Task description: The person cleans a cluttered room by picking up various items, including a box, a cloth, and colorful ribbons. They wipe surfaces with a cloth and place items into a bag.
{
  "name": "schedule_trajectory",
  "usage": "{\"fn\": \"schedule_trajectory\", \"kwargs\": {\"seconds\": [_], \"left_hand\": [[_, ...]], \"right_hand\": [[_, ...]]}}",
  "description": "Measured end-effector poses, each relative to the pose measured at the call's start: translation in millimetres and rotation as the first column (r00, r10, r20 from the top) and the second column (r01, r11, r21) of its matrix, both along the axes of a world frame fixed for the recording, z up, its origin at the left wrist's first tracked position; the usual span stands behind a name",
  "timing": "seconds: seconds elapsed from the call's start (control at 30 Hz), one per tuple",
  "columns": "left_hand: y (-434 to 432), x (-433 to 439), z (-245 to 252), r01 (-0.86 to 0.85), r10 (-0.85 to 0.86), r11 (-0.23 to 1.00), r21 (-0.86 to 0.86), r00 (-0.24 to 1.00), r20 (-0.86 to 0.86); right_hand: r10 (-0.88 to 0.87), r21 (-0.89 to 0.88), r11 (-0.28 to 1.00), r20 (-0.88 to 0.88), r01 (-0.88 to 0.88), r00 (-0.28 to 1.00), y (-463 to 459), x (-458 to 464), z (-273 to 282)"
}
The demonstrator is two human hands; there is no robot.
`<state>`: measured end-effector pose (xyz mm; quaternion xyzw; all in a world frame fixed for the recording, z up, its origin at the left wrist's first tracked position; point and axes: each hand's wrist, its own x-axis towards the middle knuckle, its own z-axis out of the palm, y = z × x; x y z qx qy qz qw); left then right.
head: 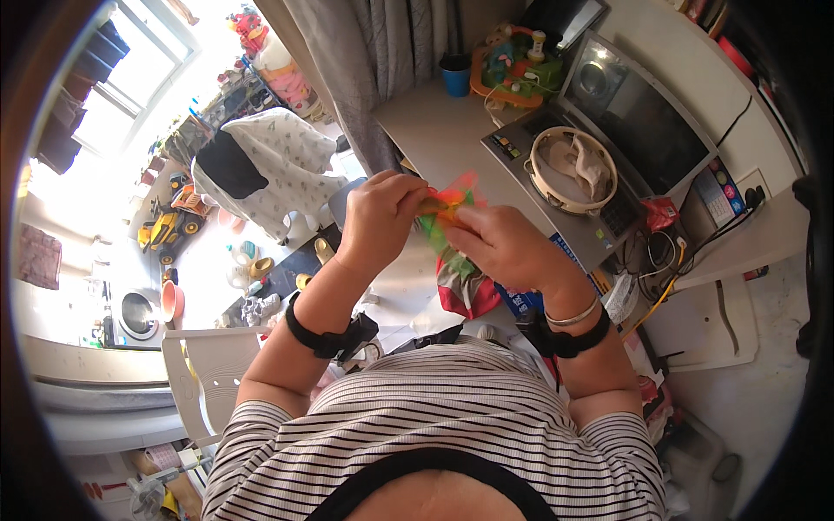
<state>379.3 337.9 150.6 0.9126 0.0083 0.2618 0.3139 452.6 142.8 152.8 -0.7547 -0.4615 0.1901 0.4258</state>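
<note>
In front of my chest, both hands pinch a crumpled piece of sheer, multicoloured material (469, 185) in red, orange and green. My left hand (381, 218) grips its left end between thumb and fingers. On the other side, my right hand (502, 244) pinches it close by, thumb and index finger near the middle. Loose green folds hang between the hands. Below them is a red and grey fabric item (464, 286), partly hidden by my right hand; whether it joins the sheer material I cannot tell.
On the desk (430, 120) at right, a tambourine (544, 176) with cloth in it rests on an open laptop (642, 111). A blue cup (456, 77) and an orange toy basket (485, 84) stand behind. Cables (671, 286) tangle at the right. A white plastic chair (215, 358) is at left.
</note>
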Motion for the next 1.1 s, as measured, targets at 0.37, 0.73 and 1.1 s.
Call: {"fn": "schedule_trajectory", "kwargs": {"seconds": [0.37,0.73,1.1], "left_hand": [[12.7,8.4,-3.3,-0.094,-0.237,-0.073,-0.993,0.969,-0.074],[12.7,10.1,-12.2,-0.107,-0.038,0.104,-0.989,0.993,-0.111],[-1.1,1.3,-10.4,-0.164,0.015,0.468,-0.868,0.984,-0.177]], "right_hand": [[0.010,0.300,0.937,-0.531,0.178,0.847,36.0,-17.5,-81.3],[0.426,0.437,0.880,-0.899,0.187,0.098,11.8,-15.1,-40.8],[0.134,0.133,0.990,-0.869,-0.036,0.477,21.7,-31.1,-39.0]]}}
